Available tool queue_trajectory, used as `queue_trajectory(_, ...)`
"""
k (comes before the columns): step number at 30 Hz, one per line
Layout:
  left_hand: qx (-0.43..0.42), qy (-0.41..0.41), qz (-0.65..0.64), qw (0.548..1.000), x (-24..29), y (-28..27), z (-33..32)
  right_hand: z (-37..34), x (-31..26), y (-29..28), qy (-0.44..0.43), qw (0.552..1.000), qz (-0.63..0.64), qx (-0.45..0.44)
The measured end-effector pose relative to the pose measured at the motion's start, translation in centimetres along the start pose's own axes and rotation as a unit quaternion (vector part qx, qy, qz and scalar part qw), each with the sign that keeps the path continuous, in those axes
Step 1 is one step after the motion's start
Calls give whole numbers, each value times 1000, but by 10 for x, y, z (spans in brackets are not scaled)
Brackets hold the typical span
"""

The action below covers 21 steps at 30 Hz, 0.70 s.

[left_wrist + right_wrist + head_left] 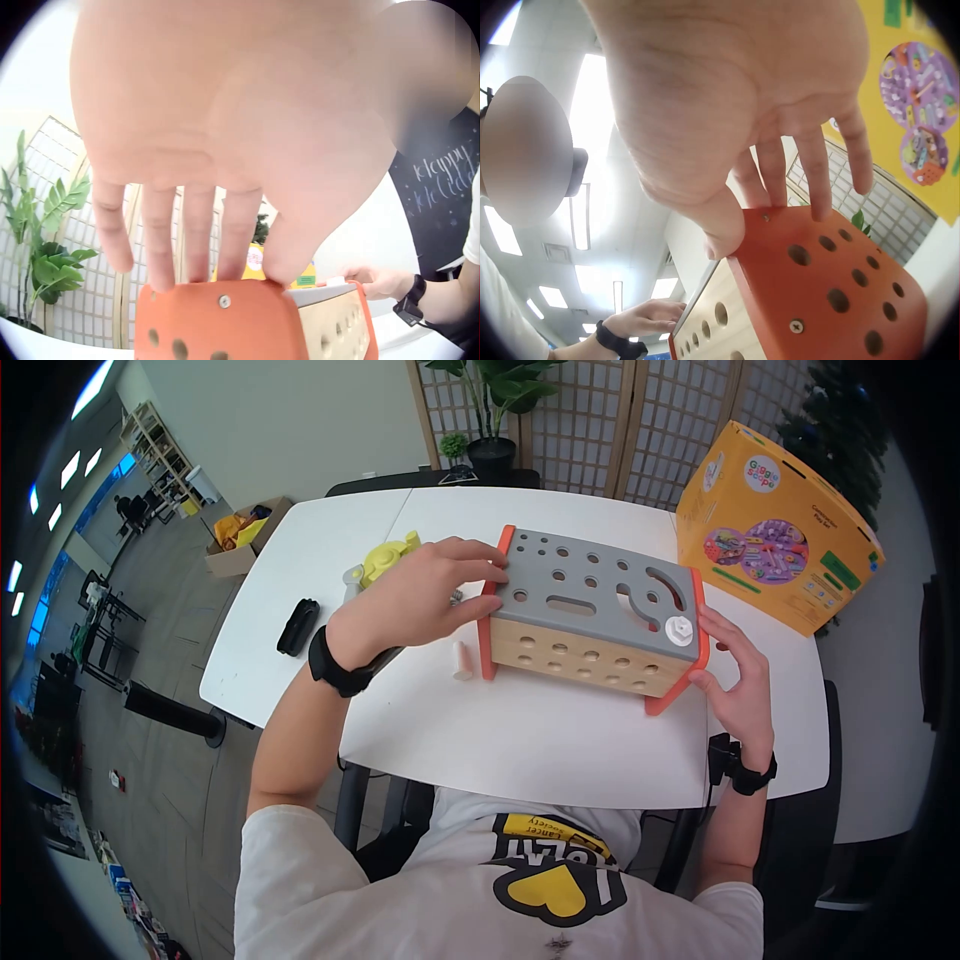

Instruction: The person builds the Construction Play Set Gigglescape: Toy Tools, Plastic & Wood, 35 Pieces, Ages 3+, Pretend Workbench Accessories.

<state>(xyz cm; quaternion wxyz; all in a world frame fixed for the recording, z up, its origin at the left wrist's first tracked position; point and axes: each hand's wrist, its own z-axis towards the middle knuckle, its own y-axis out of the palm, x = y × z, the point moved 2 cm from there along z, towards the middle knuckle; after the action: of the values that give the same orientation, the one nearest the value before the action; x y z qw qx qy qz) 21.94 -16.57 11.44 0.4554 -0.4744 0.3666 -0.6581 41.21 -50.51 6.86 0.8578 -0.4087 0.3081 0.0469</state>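
Observation:
A toy workbench with a grey holed top (590, 565), a wooden front panel (570, 650) and orange end panels stands on the table between my hands. My left hand (430, 585) touches the upper edge of its left end panel (217, 315), fingers extended and thumb nearer the front. At the opposite end, my right hand (738, 670) rests its fingers and thumb along the top of the right end panel (817, 277). A white knob (679, 629) sits on the grey top near my right fingers.
A yellow toy box (780, 525) stands at the back right. Left of the workbench lie a yellow-green toy (385, 560), a black case (298, 627) and a small pale pink cylinder (461, 660). A cardboard box (235, 560) with colourful contents stands beyond the table's left edge.

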Motion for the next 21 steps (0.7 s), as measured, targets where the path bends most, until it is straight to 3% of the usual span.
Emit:
queue_trajectory(5,52,3,-121,991,-32,3,-5,0,-3,4,-7,1000,-13,6)
queue_trajectory(9,52,-127,-60,989,-69,5,-13,-1,0,5,-14,1000,-17,11)
queue_trajectory(13,-9,-176,29,984,-109,28,-23,-1,-2,4,2,1000,-12,7)
queue_trajectory(21,-40,-173,57,983,-140,67,-25,0,-1,7,-20,999,-21,22)
